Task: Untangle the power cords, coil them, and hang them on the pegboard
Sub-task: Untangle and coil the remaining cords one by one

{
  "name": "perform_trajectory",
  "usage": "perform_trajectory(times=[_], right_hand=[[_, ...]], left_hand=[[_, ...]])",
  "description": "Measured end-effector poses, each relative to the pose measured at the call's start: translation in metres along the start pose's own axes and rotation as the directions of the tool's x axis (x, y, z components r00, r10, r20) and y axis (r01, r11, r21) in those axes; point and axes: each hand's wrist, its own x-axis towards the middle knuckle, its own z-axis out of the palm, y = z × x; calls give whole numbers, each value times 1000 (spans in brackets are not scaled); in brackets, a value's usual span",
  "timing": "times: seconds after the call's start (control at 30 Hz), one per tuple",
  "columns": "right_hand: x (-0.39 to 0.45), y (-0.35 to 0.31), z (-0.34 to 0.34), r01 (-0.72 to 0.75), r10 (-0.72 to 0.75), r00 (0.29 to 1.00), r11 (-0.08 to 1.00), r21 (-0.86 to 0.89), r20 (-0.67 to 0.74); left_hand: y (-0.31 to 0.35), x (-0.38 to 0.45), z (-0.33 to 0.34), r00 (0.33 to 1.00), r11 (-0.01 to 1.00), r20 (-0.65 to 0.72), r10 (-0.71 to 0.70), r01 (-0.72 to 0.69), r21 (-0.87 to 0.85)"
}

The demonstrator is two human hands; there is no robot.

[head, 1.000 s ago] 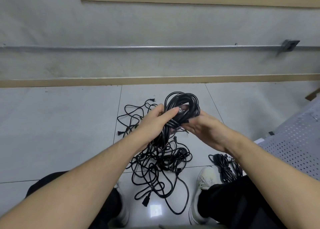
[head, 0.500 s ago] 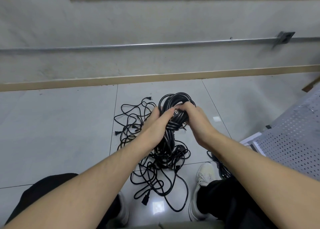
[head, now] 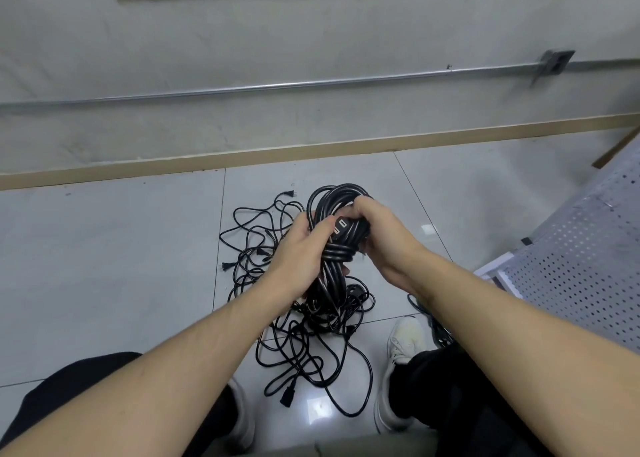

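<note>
A coiled black power cord (head: 331, 203) is held upright above the floor, with several turns wrapped round its waist (head: 337, 255). My left hand (head: 302, 249) grips the coil's left side at that waist. My right hand (head: 377, 230) curls over the coil's upper right part, beside the cord's black connector end (head: 341, 225). Below them a tangle of black power cords (head: 298, 339) is spread on the tiles, with loose plugs at its edges. The white pegboard (head: 585, 269) leans at the right.
Another black cord bundle (head: 434, 325) lies by my right shoe (head: 403, 342), partly hidden by my right forearm. A wall with a metal conduit (head: 311, 84) and a wooden skirting runs along the back. My knees and left shoe are at the bottom edge.
My right hand moved from below the coil's right side up onto its upper part and closed there. The connector end now sits against the coil's waist. My left hand kept its grip.
</note>
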Motion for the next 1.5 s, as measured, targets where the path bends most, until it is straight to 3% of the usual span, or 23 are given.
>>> perform_trajectory(times=[0.2, 0.37, 0.43, 0.53, 0.67, 0.83, 0.97, 1.13, 1.27, 1.33, 1.43, 1.5], right_hand=[[0, -7, -7, 7, 24, 996, 942, 336, -90], [3, -4, -11, 27, -17, 988, 998, 65, -156], [2, 2, -2, 27, -26, 986, 1000, 8, -166], [3, -1, 2, 39, -34, 988, 999, 31, -154], [7, -3, -3, 23, -18, 991, 999, 33, -135], [12, -2, -5, 53, -58, 962, 998, -25, -268], [13, -4, -7, 42, -44, 979, 999, -13, -198], [10, -1, -9, 14, -15, 992, 1000, -9, -127], [10, -4, -14, 39, -58, 986, 992, -123, -154], [7, -7, -17, 12, -53, 988, 962, -272, -144], [-2, -5, -15, -105, 73, 994, 833, -543, -81], [-6, -3, -9, -159, 160, 986, 810, -564, -47]], left_hand=[[2, 2, -1, 999, 1000, -51, -4, 6, 31], [2, -1, 4, 991, 995, 107, -78, 70, 76], [-1, -1, 7, 989, 993, 92, -118, 116, 27], [-1, 2, 3, 992, 992, 10, -125, 125, -34], [2, 3, -3, 981, 974, 81, -178, 188, -129], [3, 0, -3, 973, 959, 131, -191, 214, -187], [1, 0, -2, 960, 934, 168, -222, 259, -245], [0, 3, -2, 982, 967, 29, -185, 188, -172], [-2, 7, -3, 986, 980, -91, -138, 123, -159], [-2, 9, -4, 980, 979, -152, -131, 104, -173], [-2, 13, -8, 972, 986, -209, -110, 81, -143], [-3, 15, -10, 972, 993, -217, -87, 67, -101]])
